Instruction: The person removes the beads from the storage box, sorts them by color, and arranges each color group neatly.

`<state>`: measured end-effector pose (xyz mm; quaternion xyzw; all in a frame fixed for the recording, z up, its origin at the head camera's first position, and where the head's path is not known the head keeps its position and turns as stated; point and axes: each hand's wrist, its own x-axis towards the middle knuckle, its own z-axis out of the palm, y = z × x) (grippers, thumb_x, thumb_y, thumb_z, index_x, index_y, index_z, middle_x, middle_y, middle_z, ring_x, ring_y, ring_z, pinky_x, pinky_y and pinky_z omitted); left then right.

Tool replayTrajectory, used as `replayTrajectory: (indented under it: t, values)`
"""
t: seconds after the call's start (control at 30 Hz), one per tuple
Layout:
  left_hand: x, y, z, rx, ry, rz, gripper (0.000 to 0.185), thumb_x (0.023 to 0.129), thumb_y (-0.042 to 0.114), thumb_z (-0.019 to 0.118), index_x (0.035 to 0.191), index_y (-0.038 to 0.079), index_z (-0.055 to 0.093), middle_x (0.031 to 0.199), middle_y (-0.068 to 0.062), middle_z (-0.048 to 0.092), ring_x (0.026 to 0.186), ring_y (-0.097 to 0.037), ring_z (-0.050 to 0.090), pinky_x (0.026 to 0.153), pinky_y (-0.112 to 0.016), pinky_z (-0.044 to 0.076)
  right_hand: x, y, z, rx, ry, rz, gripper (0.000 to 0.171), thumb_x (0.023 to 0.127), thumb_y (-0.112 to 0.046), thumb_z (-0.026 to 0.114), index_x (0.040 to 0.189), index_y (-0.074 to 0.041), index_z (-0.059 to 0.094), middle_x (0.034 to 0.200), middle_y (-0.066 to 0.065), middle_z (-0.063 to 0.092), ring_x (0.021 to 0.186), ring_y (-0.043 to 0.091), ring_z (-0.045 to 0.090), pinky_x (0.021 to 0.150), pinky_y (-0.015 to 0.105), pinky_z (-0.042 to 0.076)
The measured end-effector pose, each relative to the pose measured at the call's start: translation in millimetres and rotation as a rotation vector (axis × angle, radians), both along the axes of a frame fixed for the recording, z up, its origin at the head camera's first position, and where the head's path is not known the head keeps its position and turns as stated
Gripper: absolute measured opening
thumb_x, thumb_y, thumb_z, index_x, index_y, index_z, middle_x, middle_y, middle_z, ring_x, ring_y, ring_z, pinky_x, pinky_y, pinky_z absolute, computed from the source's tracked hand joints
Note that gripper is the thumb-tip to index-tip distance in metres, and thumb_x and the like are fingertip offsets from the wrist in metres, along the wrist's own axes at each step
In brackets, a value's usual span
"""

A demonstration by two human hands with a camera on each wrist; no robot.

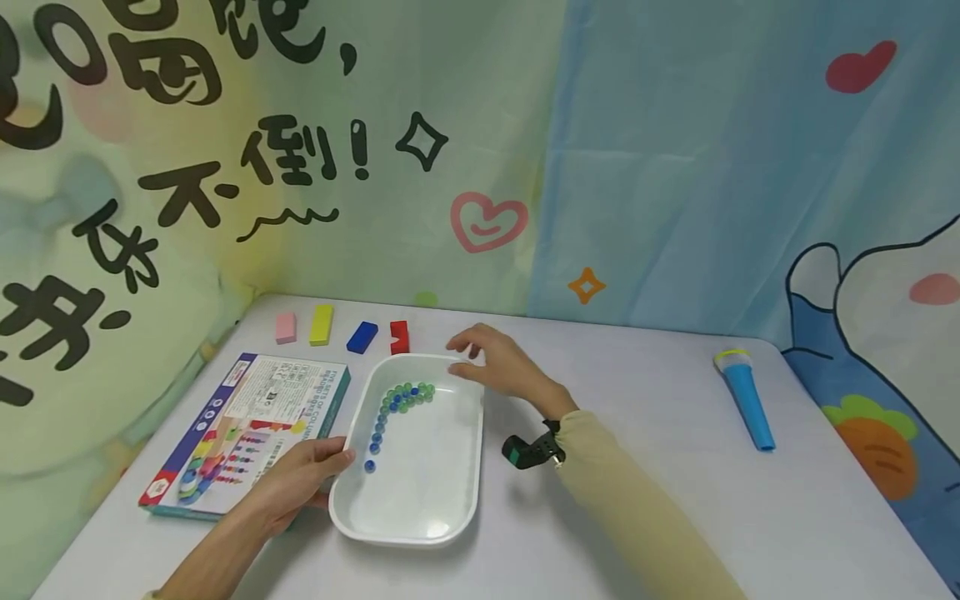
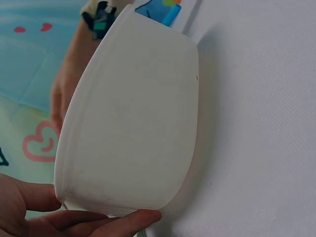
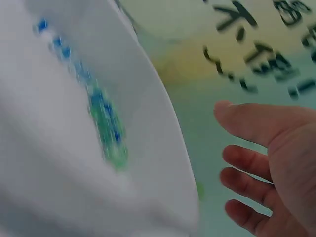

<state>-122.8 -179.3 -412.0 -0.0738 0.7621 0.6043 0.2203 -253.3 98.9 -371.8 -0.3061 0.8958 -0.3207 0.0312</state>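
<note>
The left hand [image 1: 296,483] clasped the near-left rim of the white tray [image 1: 450,517] on the desk [image 1: 660,517]. Right hand [image 1: 498,362] hovered unclenched past the far rim. Light, stiff, probably slick plastic; loose beads [image 1: 393,408] would roll, so best held level by both rims.

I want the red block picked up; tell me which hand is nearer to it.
Right. The right hand hovers over the white tray's far corner, just right of the red block. The left hand holds the tray's near-left rim, farther away.
</note>
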Motion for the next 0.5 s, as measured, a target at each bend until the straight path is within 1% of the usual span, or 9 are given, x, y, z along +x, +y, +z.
replayTrajectory:
  t: [0.1,0.2,0.33,0.4,0.5]
  values:
    - [-0.2,1,0.0,0.012,0.004,0.001,0.050,0.101,0.018,0.050,0.141,-0.010,0.040,0.122,-0.022,0.063,0.092,-0.019,0.066,0.073,-0.041,0.059,9.7,-40,3.1,0.074,-0.048,0.105,0.032,0.089,-0.024,0.071,0.117,-0.008,0.067,0.115,0.008,0.064,0.096,0.019,0.058,0.081,0.025,0.050]
    - [-0.2,0,0.1,0.033,0.010,-0.018,0.049,0.101,0.017,0.048,0.141,-0.011,0.040,0.123,-0.022,0.062,0.093,-0.020,0.067,0.074,-0.040,0.059,20.3,-72,-0.2,0.198,-0.101,0.226,0.026,0.089,-0.024,0.071,0.113,-0.013,0.069,0.110,0.006,0.066,0.092,0.015,0.058,0.078,0.017,0.047]
    - [0.4,-3,0.1,0.071,0.019,-0.059,0.050,0.101,0.018,0.048,0.140,-0.012,0.039,0.125,-0.022,0.060,0.094,-0.019,0.067,0.075,-0.039,0.059,33.1,-100,-11.4,0.361,-0.137,0.379,0.020,0.087,-0.021,0.073,0.107,-0.019,0.072,0.099,-0.002,0.065,0.086,0.008,0.054,0.075,0.014,0.045]
    - [0.6,-5,0.0,0.083,0.024,-0.073,0.051,0.101,0.019,0.049,0.140,-0.012,0.039,0.126,-0.022,0.059,0.093,-0.018,0.066,0.075,-0.038,0.059,37.5,-108,-18.1,0.428,-0.135,0.422,0.019,0.085,-0.020,0.075,0.104,-0.020,0.072,0.094,-0.006,0.064,0.085,0.006,0.053,0.075,0.014,0.043]
    - [1.1,-6,-0.2,0.091,0.028,-0.082,0.053,0.101,0.021,0.050,0.140,-0.013,0.039,0.127,-0.022,0.058,0.092,-0.017,0.067,0.075,-0.038,0.059,41.7,-115,-26.1,0.492,-0.109,0.441,0.017,0.082,-0.020,0.078,0.099,-0.021,0.073,0.089,-0.009,0.064,0.082,0.005,0.051,0.074,0.014,0.042]
